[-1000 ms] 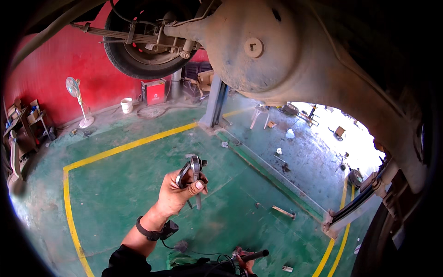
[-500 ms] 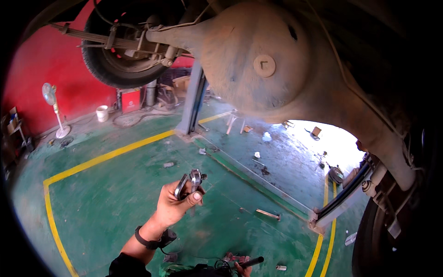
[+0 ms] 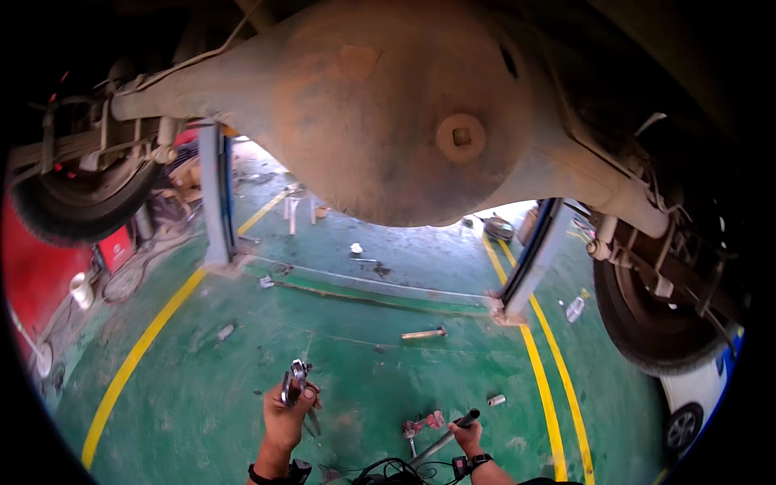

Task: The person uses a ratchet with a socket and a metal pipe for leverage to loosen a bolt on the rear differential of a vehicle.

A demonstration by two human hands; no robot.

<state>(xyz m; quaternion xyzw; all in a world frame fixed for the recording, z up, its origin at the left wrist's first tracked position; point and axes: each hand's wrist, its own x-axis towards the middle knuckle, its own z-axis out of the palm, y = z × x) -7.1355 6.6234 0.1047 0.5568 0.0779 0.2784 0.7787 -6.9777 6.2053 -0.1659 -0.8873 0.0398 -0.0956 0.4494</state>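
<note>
At the lower middle, my left hand point(image 3: 284, 419) is closed around a shiny metal ratchet wrench point(image 3: 298, 370), its head upward and its handle showing below the fingers. A second curved metal part lies against it; I cannot make out its kind. To the right, my right hand point(image 3: 467, 438) grips a long dark metal pipe point(image 3: 436, 444), tilted up to the right. Overhead hangs a rusty, dusty axle housing point(image 3: 364, 121). A round plug point(image 3: 461, 138) with a square hole sits in its face. Both hands are well below the housing, apart from it.
Wheels point(image 3: 89, 206) hang at either end of the axle. Lift posts point(image 3: 217, 194) stand left and right. On the green floor lie a hammer point(image 3: 423, 333), a red power tool point(image 3: 422, 423), a small can point(image 3: 496, 400) and a plastic bottle point(image 3: 575, 309). A white car point(image 3: 691, 396) is at the right.
My view has turned to the right, bringing the plug and right wheel further into sight. My right hand has risen into view with the pipe. The left hand with the ratchet wrench sits lower.
</note>
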